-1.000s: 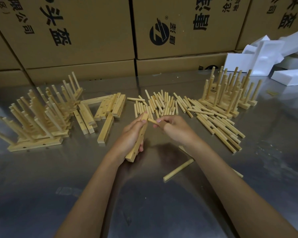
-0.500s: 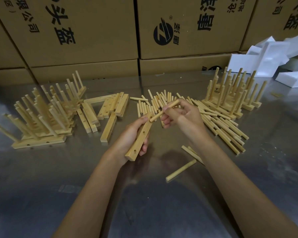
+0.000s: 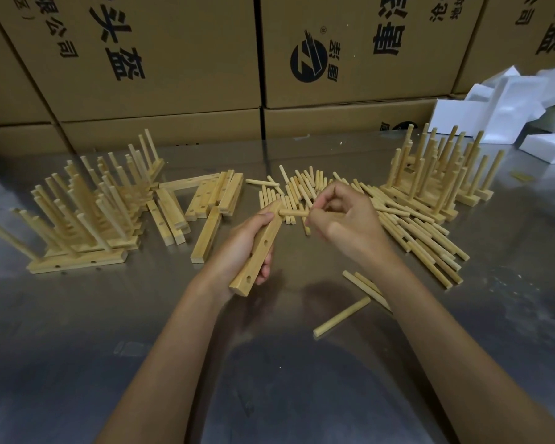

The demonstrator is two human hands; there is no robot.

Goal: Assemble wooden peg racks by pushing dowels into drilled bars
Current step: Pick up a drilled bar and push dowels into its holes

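Note:
My left hand (image 3: 241, 248) grips a drilled wooden bar (image 3: 259, 251) at the middle of the metal table, its holes facing me and its far end tilted up. My right hand (image 3: 343, 219) pinches a short dowel (image 3: 293, 213) held level, its left tip touching the bar's top end. Loose dowels (image 3: 414, 232) lie in a heap behind and to the right of my hands. Spare drilled bars (image 3: 212, 200) lie to the left of them.
Finished peg racks are stacked at the left (image 3: 87, 213) and back right (image 3: 436, 177). Three stray dowels (image 3: 342, 315) lie near my right forearm. Cardboard boxes (image 3: 180, 59) wall off the back, and white foam blocks (image 3: 500, 107) sit at the far right.
My right hand lifted a dowel from the heap, turned it level and brought its tip to the bar's top end. My left hand kept the bar, tilting it slightly more upright.

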